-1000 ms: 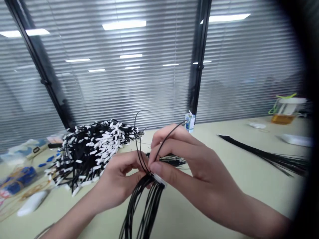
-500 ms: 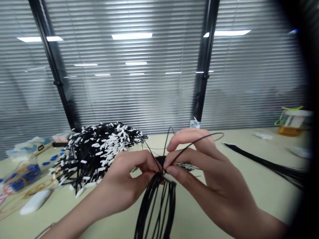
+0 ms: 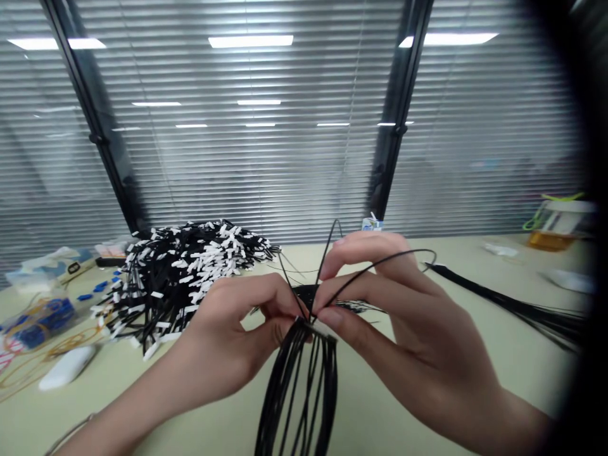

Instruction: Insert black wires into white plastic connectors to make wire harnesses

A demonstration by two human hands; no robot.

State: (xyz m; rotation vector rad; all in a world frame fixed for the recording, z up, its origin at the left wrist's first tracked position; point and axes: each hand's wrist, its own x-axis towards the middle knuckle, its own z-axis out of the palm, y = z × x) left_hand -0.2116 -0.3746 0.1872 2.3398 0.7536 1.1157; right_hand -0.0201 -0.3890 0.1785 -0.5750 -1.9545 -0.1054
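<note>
Both my hands meet at the middle of the view over a bundle of thin black cables that hangs down toward me. My left hand pinches the bundle's top between thumb and fingers. My right hand pinches the same spot from the right, where a small white tag shows under its fingertips. Loose black cable ends curl up and over my right fingers.
A big heap of black cables with white tags lies on the pale green table at the left. A flat sheaf of black cables stretches to the right. Blue and orange bits, a small carton and a plastic tub stand around.
The view shifted left, so my hands and the bundle sit further right. The loose cable ends swung from above my left fingers over to the right, across my right hand. Both pinches held.
</note>
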